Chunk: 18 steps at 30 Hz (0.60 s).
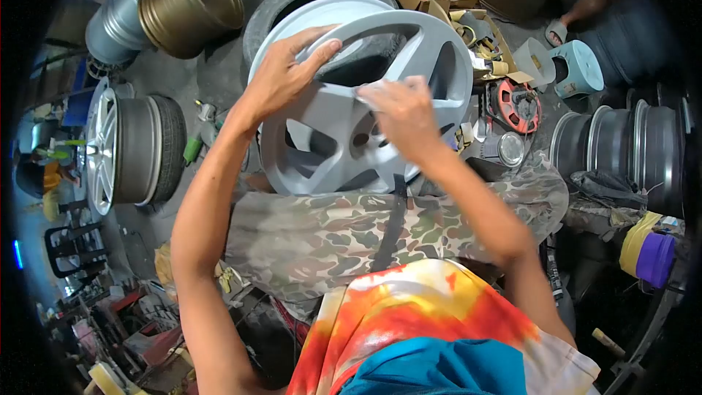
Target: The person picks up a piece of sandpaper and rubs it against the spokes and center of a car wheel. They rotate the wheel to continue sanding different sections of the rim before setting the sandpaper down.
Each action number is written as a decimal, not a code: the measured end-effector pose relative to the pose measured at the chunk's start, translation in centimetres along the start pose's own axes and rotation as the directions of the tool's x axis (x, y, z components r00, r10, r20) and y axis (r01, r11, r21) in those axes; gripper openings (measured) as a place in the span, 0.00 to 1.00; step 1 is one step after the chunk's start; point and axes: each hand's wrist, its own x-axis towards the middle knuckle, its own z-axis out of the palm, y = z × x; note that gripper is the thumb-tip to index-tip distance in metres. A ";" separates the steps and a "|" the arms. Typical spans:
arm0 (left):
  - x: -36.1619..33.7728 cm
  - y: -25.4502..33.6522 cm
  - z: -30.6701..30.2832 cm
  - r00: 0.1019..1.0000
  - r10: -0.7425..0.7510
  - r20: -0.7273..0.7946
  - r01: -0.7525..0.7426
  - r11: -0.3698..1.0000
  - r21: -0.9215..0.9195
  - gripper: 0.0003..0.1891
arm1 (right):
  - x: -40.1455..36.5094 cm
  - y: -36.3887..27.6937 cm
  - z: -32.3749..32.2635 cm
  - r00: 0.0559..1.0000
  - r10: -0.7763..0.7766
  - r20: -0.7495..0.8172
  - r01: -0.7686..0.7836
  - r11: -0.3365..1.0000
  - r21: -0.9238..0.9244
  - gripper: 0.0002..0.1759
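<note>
A light grey alloy wheel rim with broad spokes leans in front of me, over a tire lying on the floor. My left hand grips the upper left of the rim, thumb along the face and fingers over the edge. Near the hub, my right hand is pressed to a spoke with its fingers curled and smeared by motion. Something small and pale shows at its fingertips, too blurred to name. Camouflage cloth covers my legs just below the rim.
A bronze rim barrel and a wheel with a tire stand left. Cardboard boxes of supplies, a red reel, a light blue stool and dark rims are right. Another person's foot shows top right.
</note>
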 end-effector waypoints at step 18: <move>1.3 0.0 -0.5 0.973 0.227 -0.045 -0.175 0.849 0.499 0.20 | -4.5 1.1 -4.2 0.856 0.413 0.310 -0.517 0.673 0.529 0.17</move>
